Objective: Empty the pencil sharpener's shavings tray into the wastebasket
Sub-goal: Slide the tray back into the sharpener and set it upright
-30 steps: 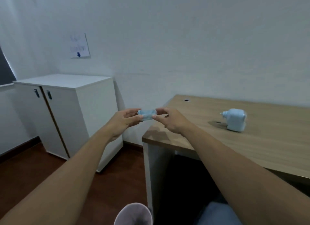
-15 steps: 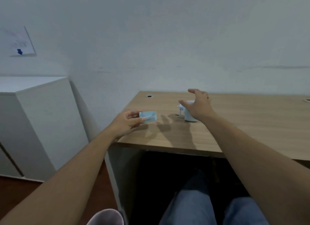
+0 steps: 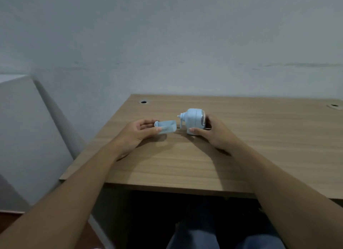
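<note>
The left hand point(image 3: 138, 132) pinches the pale blue tray point(image 3: 165, 128) between thumb and fingers, holding it just above the tabletop point(image 3: 185, 161). The tray's far end points at the sharpener point(image 3: 193, 121), just beside it but not inside. The right hand point(image 3: 213, 132) wraps around the sharpener, thumb in front at its base, steadying it on the wood. A white cabinet point(image 3: 24, 137) stands to the left.

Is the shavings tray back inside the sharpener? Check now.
No. The left hand holds the tray clear of the sharpener, which the right hand grips on the desk.
</note>
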